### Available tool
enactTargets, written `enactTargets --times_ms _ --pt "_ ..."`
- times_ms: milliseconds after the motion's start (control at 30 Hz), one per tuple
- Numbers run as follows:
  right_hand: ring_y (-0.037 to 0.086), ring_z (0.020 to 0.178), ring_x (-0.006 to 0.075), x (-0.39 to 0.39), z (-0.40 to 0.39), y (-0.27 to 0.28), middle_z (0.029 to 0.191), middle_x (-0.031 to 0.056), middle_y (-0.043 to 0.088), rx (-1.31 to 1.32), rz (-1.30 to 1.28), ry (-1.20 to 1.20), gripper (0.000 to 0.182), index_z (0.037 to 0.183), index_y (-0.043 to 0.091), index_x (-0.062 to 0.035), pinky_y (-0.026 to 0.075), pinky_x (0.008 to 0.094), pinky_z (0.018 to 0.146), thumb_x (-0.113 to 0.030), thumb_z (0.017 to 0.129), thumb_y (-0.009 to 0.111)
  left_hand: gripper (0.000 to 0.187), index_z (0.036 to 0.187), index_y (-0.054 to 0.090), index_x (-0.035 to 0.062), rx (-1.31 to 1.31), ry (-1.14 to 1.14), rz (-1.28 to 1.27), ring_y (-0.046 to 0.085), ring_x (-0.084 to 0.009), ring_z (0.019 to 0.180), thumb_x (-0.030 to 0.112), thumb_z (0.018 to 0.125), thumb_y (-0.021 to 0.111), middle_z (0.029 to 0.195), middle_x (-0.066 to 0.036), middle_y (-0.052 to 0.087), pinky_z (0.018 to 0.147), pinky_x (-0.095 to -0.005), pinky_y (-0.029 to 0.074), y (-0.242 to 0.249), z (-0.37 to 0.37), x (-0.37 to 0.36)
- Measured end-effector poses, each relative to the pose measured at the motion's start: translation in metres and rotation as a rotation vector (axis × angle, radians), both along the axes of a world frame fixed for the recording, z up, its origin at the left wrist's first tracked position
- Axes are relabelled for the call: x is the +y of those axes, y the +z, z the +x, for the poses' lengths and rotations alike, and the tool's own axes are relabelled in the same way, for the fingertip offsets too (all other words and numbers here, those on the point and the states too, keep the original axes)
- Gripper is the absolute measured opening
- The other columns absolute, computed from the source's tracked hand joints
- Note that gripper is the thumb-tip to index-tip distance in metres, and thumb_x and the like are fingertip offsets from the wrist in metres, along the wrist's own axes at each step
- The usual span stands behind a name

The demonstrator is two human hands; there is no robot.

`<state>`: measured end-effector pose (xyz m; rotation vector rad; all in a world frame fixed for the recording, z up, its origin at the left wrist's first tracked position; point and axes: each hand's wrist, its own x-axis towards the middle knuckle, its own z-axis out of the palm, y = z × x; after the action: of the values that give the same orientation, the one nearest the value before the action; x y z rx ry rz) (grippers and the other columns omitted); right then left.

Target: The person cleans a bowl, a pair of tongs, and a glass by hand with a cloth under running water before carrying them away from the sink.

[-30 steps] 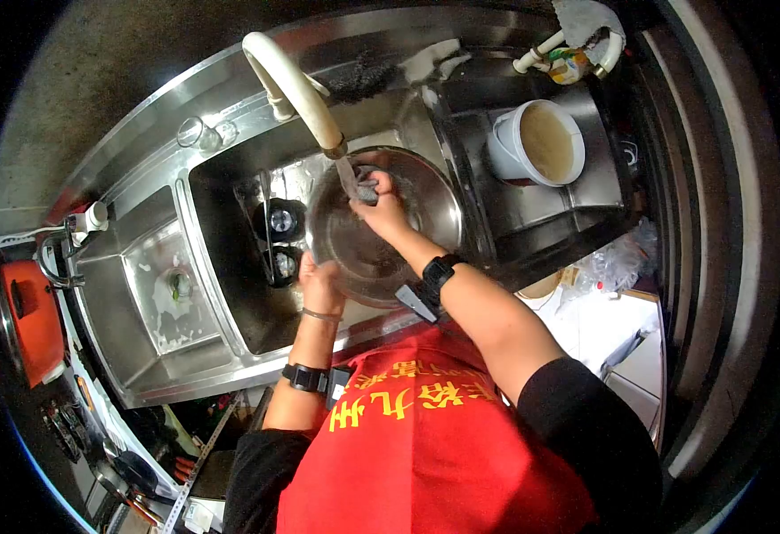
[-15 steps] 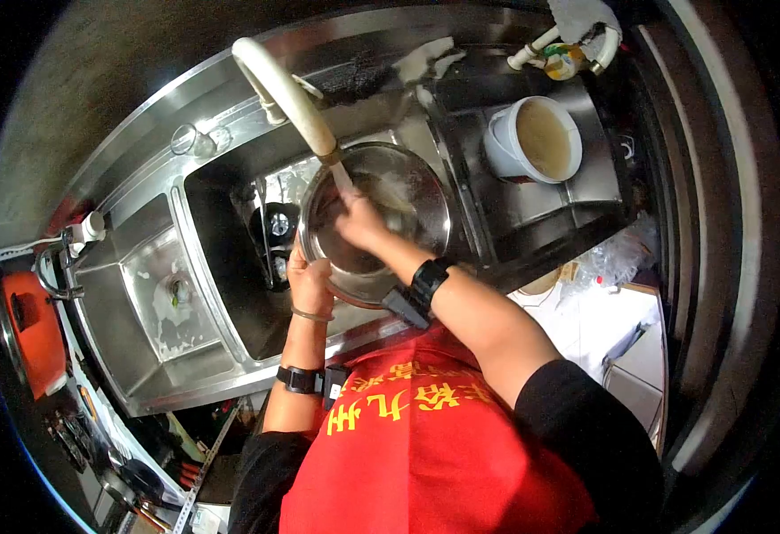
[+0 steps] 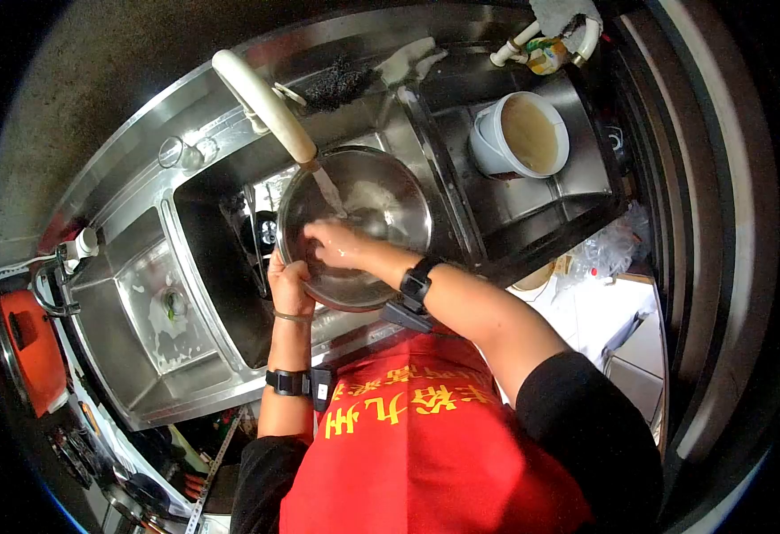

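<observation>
A large round stainless steel bowl sits tilted in the middle sink basin under the white faucet. Water runs from the spout into it. My left hand grips the bowl's near-left rim, thumb outside and fingers partly hidden. Inside the bowl, my right hand is wet, with loosely bent fingers apart near the left inner wall; I see nothing held in it.
To the right, a white bucket of cloudy liquid stands in another basin. The left basin has white residue by its drain. A glass and a dark scrubber lie along the back ledge. An orange-red lidded pot is far left.
My right hand has moved from under the water stream down and left inside the bowl. My left hand stays on the rim. The view has shifted slightly.
</observation>
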<state>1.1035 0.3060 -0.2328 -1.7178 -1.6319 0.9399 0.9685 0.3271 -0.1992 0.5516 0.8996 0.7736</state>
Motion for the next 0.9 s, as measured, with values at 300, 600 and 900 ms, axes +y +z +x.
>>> enactTargets --times_ms 300,600,900 --pt "0.047 0.063 0.0191 -0.032 0.045 0.019 0.067 0.0063 0.047 0.127 0.192 -0.342 0.013 0.07 0.046 -0.0046 0.037 0.0274 0.056 0.007 0.064 0.049 0.045 0.096 0.055 -0.0001 0.095 0.081 0.173 0.05 -0.0105 0.063 -0.013 0.058 0.036 0.083 -0.002 0.057 0.053 -0.0198 0.04 -0.012 -0.015 0.018" --pt "0.047 0.069 0.0121 -0.028 0.059 0.006 0.079 0.0024 0.048 0.383 0.051 -0.577 0.021 0.08 0.048 -0.004 0.039 0.0243 0.062 0.009 0.063 0.051 0.066 0.121 0.046 0.0036 0.108 0.052 0.089 0.055 -0.0113 0.072 -0.014 0.059 0.036 0.093 -0.002 0.059 0.06 -0.0201 0.044 -0.015 -0.01 0.01" --pt "0.041 0.108 0.0394 -0.02 0.033 -0.032 0.113 0.0281 0.041 -0.137 -0.425 -0.544 0.068 0.119 0.029 0.0029 0.038 0.0392 0.089 -0.016 0.065 0.066 0.06 0.121 0.045 0.0036 -0.036 0.004 0.063 0.058 -0.0144 0.079 -0.012 0.063 0.04 0.091 -0.004 0.058 0.074 -0.027 0.05 -0.006 -0.004 -0.01"
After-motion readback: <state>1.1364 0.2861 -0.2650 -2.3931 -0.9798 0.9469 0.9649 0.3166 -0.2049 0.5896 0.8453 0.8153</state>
